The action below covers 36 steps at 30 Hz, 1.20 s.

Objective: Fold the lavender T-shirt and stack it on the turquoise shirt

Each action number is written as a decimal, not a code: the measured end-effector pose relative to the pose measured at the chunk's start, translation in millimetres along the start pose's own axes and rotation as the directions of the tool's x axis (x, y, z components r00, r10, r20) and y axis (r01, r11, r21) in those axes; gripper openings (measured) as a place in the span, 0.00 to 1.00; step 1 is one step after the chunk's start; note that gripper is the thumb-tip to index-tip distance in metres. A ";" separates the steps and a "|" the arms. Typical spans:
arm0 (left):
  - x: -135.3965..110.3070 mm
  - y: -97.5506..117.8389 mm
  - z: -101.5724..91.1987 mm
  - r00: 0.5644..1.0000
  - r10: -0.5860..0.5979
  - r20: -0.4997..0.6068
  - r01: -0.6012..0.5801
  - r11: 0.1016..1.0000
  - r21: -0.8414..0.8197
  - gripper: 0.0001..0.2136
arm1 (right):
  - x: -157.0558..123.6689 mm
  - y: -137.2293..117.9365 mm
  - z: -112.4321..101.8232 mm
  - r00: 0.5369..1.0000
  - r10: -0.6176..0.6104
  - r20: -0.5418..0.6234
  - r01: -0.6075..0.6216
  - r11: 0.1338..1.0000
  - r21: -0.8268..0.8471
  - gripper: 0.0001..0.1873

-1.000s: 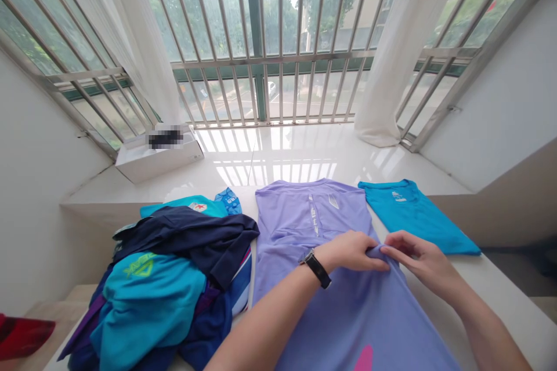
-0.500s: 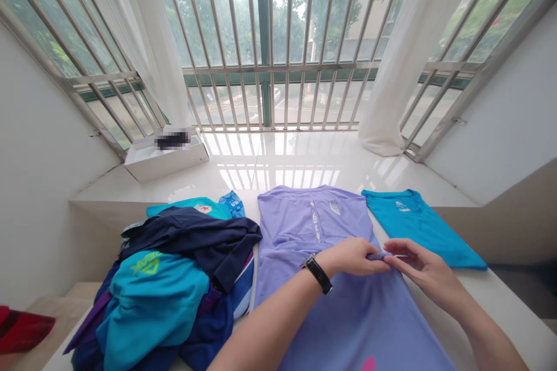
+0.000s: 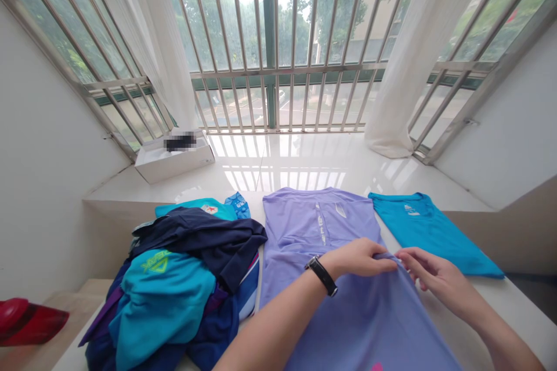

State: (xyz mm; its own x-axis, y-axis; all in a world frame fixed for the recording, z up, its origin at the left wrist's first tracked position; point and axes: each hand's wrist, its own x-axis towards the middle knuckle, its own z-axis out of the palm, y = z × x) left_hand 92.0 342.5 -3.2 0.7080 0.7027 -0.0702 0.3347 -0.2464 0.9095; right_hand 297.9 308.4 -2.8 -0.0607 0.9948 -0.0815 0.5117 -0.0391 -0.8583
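Lavender athletic T-shirt (image 3: 331, 307) lies flat on the white desk (image 3: 513, 307), between a heaped clothes pile (image 3: 161, 301) and a teal T-shirt (image 3: 424, 232). Left hand (image 3: 359, 258), wearing a black wristwatch (image 3: 322, 275), pinches a fold of its edge in a pressed-together grip. Right hand (image 3: 439, 281) sits just beside, fingertips (image 3: 404, 256) at that fold; whether its grip pinches, I cannot tell.
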 end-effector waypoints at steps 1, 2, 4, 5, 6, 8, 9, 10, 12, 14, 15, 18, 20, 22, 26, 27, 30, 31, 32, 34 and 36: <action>0.1 0.7 0.3 1.000 0.006 -0.013 -0.005 1.000 0.015 0.17 | 0.2 0.1 -0.9 0.999 0.002 0.032 -0.002 1.000 -0.020 0.29; 0.1 1.6 0.5 1.000 0.012 -0.028 -0.011 0.999 0.033 0.16 | 0.3 0.8 -1.6 0.999 0.006 0.054 -0.003 0.999 -0.039 0.28; 0.1 4.0 0.8 0.998 0.031 -0.045 -0.027 0.997 0.071 0.15 | 0.3 3.6 -2.4 0.998 -0.001 0.060 0.004 0.999 -0.050 0.28; 0.2 5.2 0.7 0.998 0.041 -0.047 -0.037 0.995 0.088 0.15 | 0.4 5.4 -2.6 0.998 -0.010 0.061 0.013 0.999 -0.044 0.29; 0.3 6.1 0.7 0.998 0.051 -0.043 -0.046 0.994 0.103 0.14 | 0.6 7.3 -2.8 0.997 -0.017 0.078 0.019 0.999 -0.034 0.29; 0.7 7.1 0.5 0.997 0.068 -0.025 -0.065 0.989 0.132 0.13 | 1.6 10.6 -3.6 0.988 -0.020 0.154 0.021 1.000 -0.001 0.30; 1.0 7.0 0.6 0.997 0.077 -0.016 -0.074 0.986 0.150 0.12 | 2.3 11.7 -4.2 0.980 -0.017 0.197 0.013 1.000 0.022 0.30; 1.4 6.6 0.8 0.996 0.085 -0.009 -0.082 0.982 0.171 0.12 | 2.9 12.4 -4.8 0.971 -0.012 0.239 0.000 0.999 0.050 0.29; 2.4 5.5 1.8 0.995 0.099 -0.007 -0.095 0.971 0.218 0.12 | 3.7 12.4 -5.8 0.952 -0.006 0.306 -0.030 0.993 0.115 0.27; 3.5 4.8 3.3 0.994 0.110 -0.025 -0.099 0.956 0.276 0.11 | 3.8 11.2 -6.2 0.933 -0.006 0.360 -0.058 0.985 0.166 0.24; 3.9 4.9 4.1 0.992 0.117 -0.039 -0.099 0.946 0.307 0.11 | 3.8 10.5 -6.2 0.925 -0.008 0.380 -0.066 0.981 0.182 0.23; 3.8 6.8 5.9 0.986 0.142 -0.091 -0.099 0.922 0.374 0.10 | 3.5 9.0 -6.5 0.917 -0.017 0.400 -0.069 0.978 0.199 0.24; 2.4 8.1 5.8 0.976 0.161 -0.147 -0.097 0.923 0.372 0.11 | 3.1 7.8 -7.4 0.920 -0.017 0.391 -0.062 0.980 0.189 0.25; 0.1 8.6 4.8 0.965 0.172 -0.196 -0.100 0.938 0.333 0.13 | 2.3 5.7 -8.5 0.928 -0.020 0.372 -0.051 0.982 0.181 0.26; -4.0 9.3 0.8 0.978 0.133 -0.162 -0.082 0.953 0.291 0.16 | -0.8 -2.6 -9.3 0.949 -0.051 0.312 -0.005 0.984 0.175 0.24; -4.7 10.1 -0.4 0.981 0.120 -0.153 -0.067 0.948 0.313 0.16 | -1.5 -4.8 -8.9 0.952 -0.057 0.300 0.006 0.985 0.170 0.24; -8.6 14.4 -5.7 0.984 0.103 -0.149 -0.033 0.911 0.412 0.16 | -1.7 -7.9 -6.3 0.960 -0.072 0.270 0.030 0.987 0.157 0.25; -11.5 16.1 -8.5 0.983 0.105 -0.147 -0.029 0.895 0.445 0.16 | -1.0 -7.2 -5.1 0.964 -0.074 0.257 0.035 0.988 0.152 0.25; -16.0 17.7 -12.0 0.983 0.106 -0.149 -0.022 0.877 0.481 0.16 | 0.0 -5.7 -3.7 0.968 -0.071 0.240 0.038 0.989 0.140 0.25; -30.9 20.7 -21.5 0.982 0.100 -0.160 0.006 0.830 0.557 0.17 | 2.6 -0.8 -0.7 0.976 -0.058 0.209 0.038 0.994 0.100 0.28; -55.1 23.1 -33.5 0.981 0.079 -0.179 0.051 0.779 0.625 0.17 | 4.8 4.4 2.0 0.978 -0.050 0.203 0.037 0.997 0.067 0.30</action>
State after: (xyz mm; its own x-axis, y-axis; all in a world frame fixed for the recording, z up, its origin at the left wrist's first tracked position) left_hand 39.9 320.5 35.4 0.6100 0.7887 0.0766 0.6854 -0.5736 0.4485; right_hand 298.1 312.8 -7.9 -0.2592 0.9557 -0.1395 0.4502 -0.0083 -0.8929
